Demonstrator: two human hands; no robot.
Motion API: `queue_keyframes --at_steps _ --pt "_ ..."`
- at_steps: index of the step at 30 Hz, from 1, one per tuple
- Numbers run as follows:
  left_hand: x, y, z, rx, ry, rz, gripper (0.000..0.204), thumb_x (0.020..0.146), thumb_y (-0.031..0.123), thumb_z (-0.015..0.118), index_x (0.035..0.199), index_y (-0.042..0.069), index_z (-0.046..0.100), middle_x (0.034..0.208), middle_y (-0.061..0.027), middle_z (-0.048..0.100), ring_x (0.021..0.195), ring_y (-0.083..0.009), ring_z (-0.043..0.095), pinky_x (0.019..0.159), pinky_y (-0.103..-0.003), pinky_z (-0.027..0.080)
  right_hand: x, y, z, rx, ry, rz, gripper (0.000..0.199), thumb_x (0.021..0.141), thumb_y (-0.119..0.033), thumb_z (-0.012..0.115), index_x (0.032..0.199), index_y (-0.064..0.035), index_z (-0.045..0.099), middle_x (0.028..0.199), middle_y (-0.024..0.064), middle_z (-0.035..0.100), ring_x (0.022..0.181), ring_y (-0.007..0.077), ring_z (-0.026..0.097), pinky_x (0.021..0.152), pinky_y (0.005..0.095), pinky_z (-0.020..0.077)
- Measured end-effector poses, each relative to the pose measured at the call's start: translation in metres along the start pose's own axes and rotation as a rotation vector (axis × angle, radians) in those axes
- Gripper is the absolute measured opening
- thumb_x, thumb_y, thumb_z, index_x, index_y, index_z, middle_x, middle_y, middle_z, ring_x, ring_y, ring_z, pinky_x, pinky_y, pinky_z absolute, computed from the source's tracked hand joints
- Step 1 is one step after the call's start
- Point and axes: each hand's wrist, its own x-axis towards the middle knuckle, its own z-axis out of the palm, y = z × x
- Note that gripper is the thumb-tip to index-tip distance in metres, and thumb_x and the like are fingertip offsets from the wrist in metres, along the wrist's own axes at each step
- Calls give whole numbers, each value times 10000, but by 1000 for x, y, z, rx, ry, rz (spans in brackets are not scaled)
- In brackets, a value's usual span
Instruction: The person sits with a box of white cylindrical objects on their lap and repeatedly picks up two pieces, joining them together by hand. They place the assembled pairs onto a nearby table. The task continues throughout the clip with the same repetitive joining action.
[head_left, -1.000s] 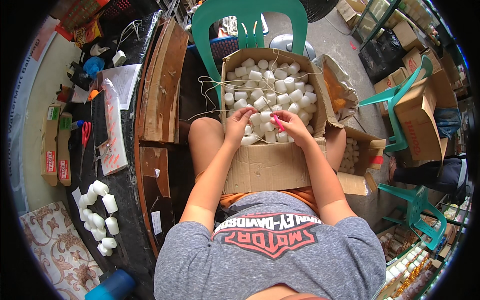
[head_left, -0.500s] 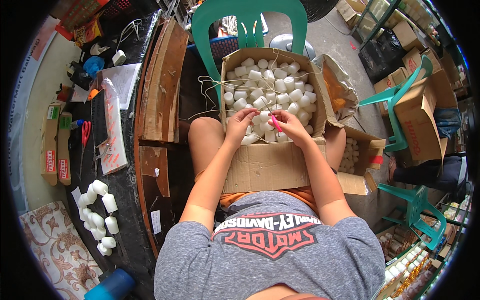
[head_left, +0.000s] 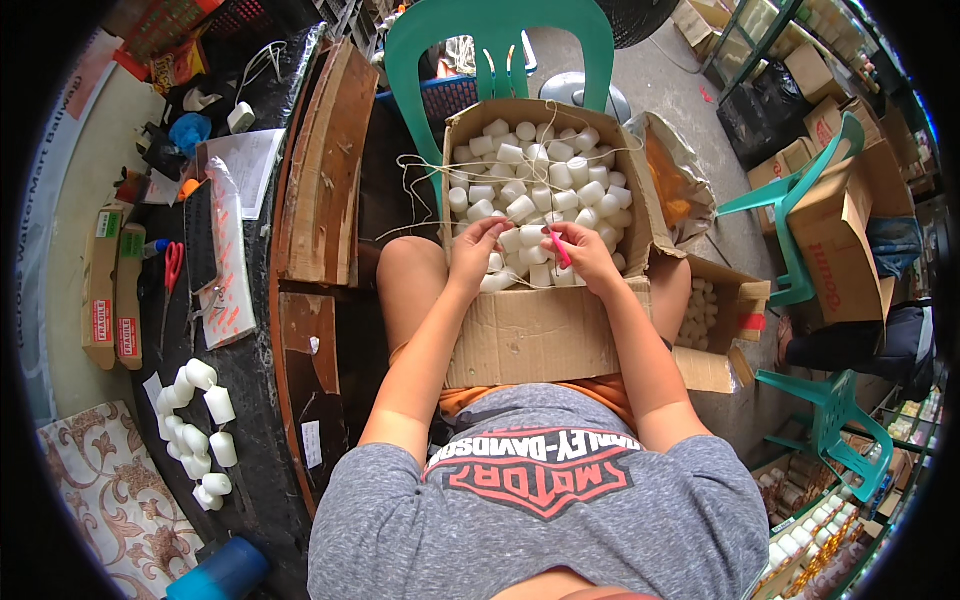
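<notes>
On my lap stands an open cardboard box (head_left: 540,335) filled with short white cylinders (head_left: 520,208). Above its near part, my left hand (head_left: 476,250) has thumb and fingertips pinched together. Whatever is between them is too small to make out; pale string runs close by. My right hand (head_left: 585,257) grips what looks like a pair of small scissors with pink handles (head_left: 561,252), the thin blades pointing away from me over the cylinders. Loose pale string (head_left: 418,190) trails across the box and over its left edge.
A green plastic chair (head_left: 415,90) stands just beyond the box. On the black-covered table at left lie a strand of white cylinders (head_left: 222,405), red-handled scissors (head_left: 173,265) and papers. A second carton (head_left: 735,300), chairs and more boxes are at right.
The pink scissors have turned in my right hand, their blades now pointing more straight away from me. Both hands stay over the box, and some cylinders near the fingers have shifted.
</notes>
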Motion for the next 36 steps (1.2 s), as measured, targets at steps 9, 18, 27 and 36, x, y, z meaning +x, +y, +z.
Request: queue_keyframes --at_steps 9,18,27,36 --pt "0 7 4 25 -20 -23 291 903 227 561 1112 28 529 1014 -49 652 669 -60 512 609 -185 387 32 5 -36 -1173 854 -427 378 796 -161 620 1129 -18 513 1112 203 512 1046 341 494 912 454 372" --pt "10 11 26 -4 -140 -213 254 877 341 593 1010 130 544 1007 3 666 709 -49 550 643 -211 370 29 6 22 -251 418 -536 229 876 -200 575 1033 -37 614 987 134 631 884 262 611 787 346 474" --pt "44 19 51 176 -371 -267 300 875 374 573 1027 115 575 956 5 649 846 -83 571 743 -265 382 23 17 8 245 532 -397 265 880 -123 599 1092 31 558 934 61 637 837 106 591 762 247 473" --pt "66 2 51 265 -462 -199 388 853 380 600 1050 46 584 950 -42 631 868 -134 568 802 -302 428 28 26 -5 366 552 -272 203 858 -187 645 967 -16 623 914 20 622 747 71 542 692 214 438"
